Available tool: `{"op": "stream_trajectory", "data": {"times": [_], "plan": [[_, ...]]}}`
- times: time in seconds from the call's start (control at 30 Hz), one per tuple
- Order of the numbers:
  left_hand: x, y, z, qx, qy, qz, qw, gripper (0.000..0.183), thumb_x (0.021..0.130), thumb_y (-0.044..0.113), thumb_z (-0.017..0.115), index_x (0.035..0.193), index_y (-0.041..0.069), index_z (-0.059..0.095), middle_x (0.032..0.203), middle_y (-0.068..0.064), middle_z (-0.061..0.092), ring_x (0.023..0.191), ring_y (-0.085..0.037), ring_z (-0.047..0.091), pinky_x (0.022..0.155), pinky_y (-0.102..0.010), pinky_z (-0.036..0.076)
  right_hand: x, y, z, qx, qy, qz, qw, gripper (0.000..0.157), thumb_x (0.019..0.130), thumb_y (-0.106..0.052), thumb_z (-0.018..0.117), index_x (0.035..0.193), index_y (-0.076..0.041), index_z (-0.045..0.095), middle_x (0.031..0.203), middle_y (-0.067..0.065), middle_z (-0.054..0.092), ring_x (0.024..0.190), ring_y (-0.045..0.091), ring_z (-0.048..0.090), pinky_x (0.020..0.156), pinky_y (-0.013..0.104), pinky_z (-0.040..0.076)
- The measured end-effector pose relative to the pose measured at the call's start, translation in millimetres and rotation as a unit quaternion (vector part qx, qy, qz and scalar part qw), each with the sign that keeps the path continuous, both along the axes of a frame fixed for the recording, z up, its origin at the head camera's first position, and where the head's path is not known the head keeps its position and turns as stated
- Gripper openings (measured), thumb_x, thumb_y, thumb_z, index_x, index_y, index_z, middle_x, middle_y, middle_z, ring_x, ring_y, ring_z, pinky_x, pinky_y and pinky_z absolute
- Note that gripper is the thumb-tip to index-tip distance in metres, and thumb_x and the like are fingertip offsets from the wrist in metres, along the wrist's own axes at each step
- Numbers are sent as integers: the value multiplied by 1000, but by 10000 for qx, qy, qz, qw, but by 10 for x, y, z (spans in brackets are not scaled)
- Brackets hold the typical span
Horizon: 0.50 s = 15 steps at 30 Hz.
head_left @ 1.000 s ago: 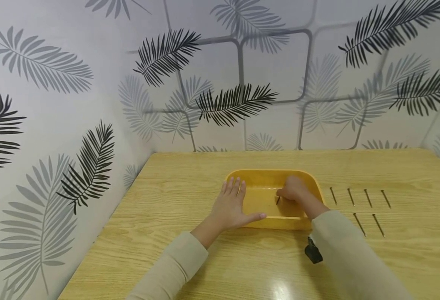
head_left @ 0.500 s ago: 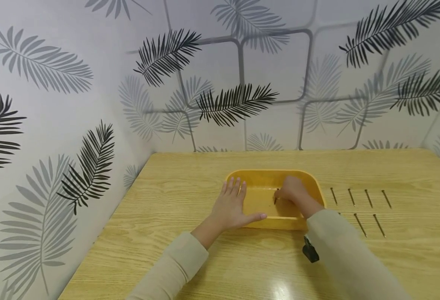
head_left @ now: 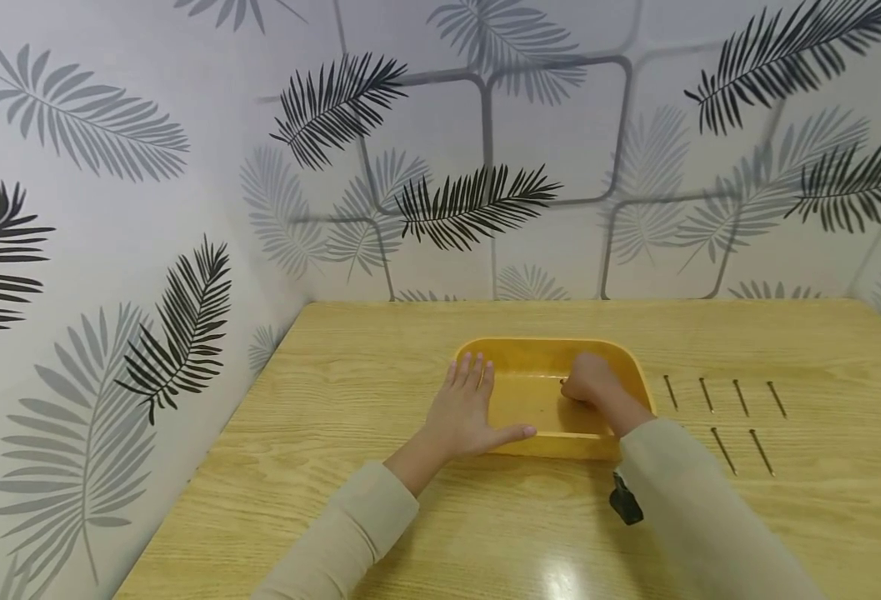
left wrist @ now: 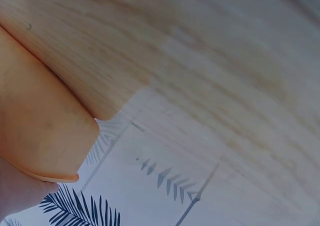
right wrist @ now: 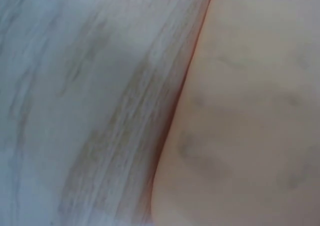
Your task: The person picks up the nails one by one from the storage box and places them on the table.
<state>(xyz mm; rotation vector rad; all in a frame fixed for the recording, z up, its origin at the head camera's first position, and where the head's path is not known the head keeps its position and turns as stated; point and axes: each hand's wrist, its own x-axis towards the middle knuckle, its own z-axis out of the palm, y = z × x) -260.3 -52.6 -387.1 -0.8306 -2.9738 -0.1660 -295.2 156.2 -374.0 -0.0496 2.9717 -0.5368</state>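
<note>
A yellow tray stands on the wooden table. My left hand rests on its left end with fingers spread and straight, the thumb along the front rim. In the left wrist view, part of that hand touches the rim of the tray. My right hand reaches inside the tray with curled fingers. It pinches a dark nail, of which only the end shows. The right wrist view shows the tray's outer wall and no fingers.
Right of the tray, several dark nails lie in two rows, heads away from me. A black device hangs at the right sleeve. The table meets a leaf-patterned wall behind and at left.
The nail pinched in my right hand pointed down in sight earlier; now the fingers hide most of it. That hand shifted slightly within the tray. My left hand stayed on the rim.
</note>
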Motion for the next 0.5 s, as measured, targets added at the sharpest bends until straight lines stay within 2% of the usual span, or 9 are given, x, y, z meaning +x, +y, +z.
{"op": "stream_trajectory", "data": {"times": [0.17,0.37,0.43,0.5], "plan": [[7,-4,4,29,3,21,10000,104,81,74,40,147,-4,15,155,-19,12,145,-29,7,119,-43,5,9,13,13,-153,-231,-66,9996,27,73,-5,52,50,-13,41,51,0,42,45,11,40,42,18,32],[9,-4,-1,11,40,33,10000,105,81,74,40,147,-4,15,154,-20,14,145,-30,9,119,-43,7,-14,94,-9,-613,-230,-152,9977,30,74,-7,50,43,-7,49,38,-3,42,35,7,41,37,16,33],[7,-6,-1,-2,42,23,10000,105,81,74,40,146,-4,15,154,-20,13,144,-30,8,119,-43,7,-36,123,-18,-941,-348,-313,9945,32,74,-8,50,43,-6,53,38,-3,45,37,8,43,39,17,35],[3,-5,-2,1,43,14,10000,105,81,74,40,146,-4,15,154,-20,13,144,-31,8,119,-43,6,-54,141,-22,-1440,-547,-511,9867,33,76,-8,50,43,-6,55,39,-3,48,38,8,45,40,18,38]]}}
